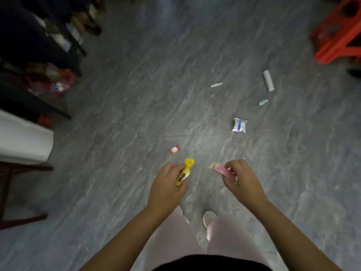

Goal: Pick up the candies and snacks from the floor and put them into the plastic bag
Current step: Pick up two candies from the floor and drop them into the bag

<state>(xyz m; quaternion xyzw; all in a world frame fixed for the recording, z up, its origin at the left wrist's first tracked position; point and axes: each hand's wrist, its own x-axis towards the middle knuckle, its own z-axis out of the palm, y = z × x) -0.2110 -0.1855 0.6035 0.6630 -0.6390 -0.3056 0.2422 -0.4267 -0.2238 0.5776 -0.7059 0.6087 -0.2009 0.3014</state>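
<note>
My left hand [168, 184] is shut on a yellow wrapped candy [184, 172] and holds it above the grey floor. My right hand [241, 178] is shut on a pink wrapped candy [222, 171]. On the floor ahead lie a small red-and-white candy [174, 149], a silver snack packet with a blue stripe [239, 125], a pale blue candy [263, 102], a whitish-green candy [216, 85] and a white cylindrical roll [268, 80]. A clear plastic bag holding colourful items [56, 83] rests at the left, beside dark furniture.
A red plastic stool [338, 34] stands at the top right. Dark furniture legs and a rack [39, 45] line the left side, with a white cloth edge [25, 137] below them. My feet in light shoes [209, 218] stand on the tiles.
</note>
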